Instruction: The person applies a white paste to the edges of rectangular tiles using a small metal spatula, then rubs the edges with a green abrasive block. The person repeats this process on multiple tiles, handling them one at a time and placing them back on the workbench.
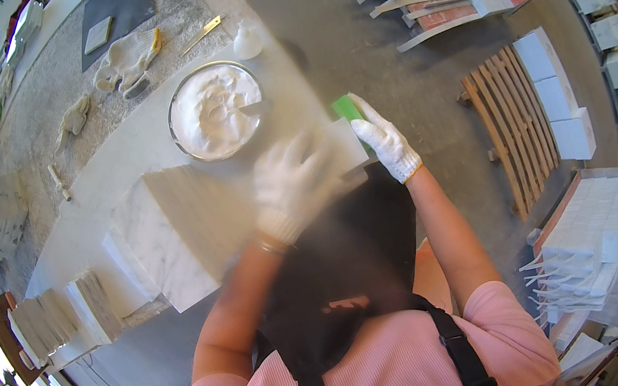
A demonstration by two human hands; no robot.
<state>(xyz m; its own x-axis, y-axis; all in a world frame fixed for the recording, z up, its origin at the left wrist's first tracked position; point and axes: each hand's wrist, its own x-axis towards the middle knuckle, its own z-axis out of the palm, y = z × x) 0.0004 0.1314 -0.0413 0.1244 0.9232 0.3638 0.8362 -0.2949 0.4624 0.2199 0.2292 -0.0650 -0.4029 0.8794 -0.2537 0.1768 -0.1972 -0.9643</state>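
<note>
My right hand (386,143), in a white knit glove, is closed around a green block (346,108) at the table's right edge. Beside it, a pale flat tile (348,142) juts out between my two hands. My left hand (292,178), also gloved, is smeared by motion next to that tile, so its fingers and grip cannot be made out. A round metal-rimmed bowl (216,110) of white powdery or creamy material stands just beyond my left hand. To the left of that hand, a stack of white marble tiles (168,229) rests on the table.
A small white bottle (247,42) stands behind the bowl. Spare gloves (131,59) and a yellow-handled cutter (202,36) lie farther back. More tile stacks (71,310) line the left. On the floor at right are a wooden pallet (515,130) and white boxes (554,95).
</note>
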